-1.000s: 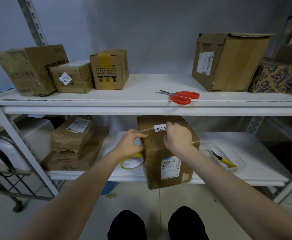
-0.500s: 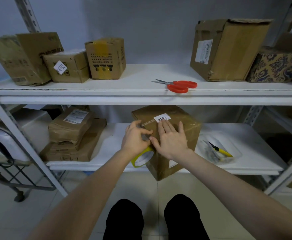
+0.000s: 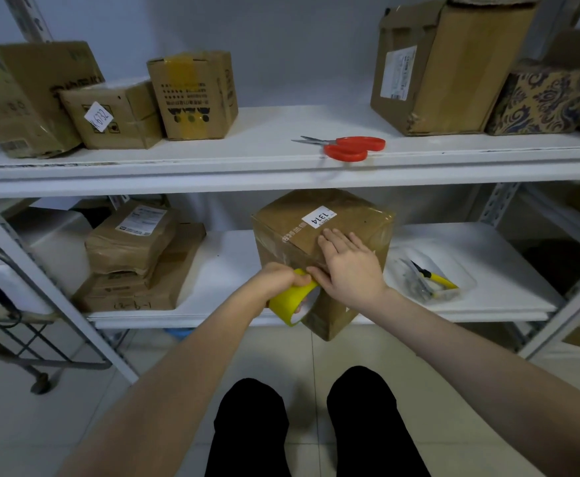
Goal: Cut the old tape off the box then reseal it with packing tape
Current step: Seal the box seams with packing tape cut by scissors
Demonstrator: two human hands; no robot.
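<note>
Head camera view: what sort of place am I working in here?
Probably a parcel storeroom: white metal shelves stacked with labelled cardboard parcels, a numbered box being taped, red scissors at hand.

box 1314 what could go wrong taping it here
The box overhangs the lower shelf; pulling the tape roll in the left hand could drag it off if the flat right hand slips. The scissors lie near the upper shelf edge; a bump could knock them down.

White metal shelving [image 3: 281,173], tiled floor [image 3: 316,352]
</note>
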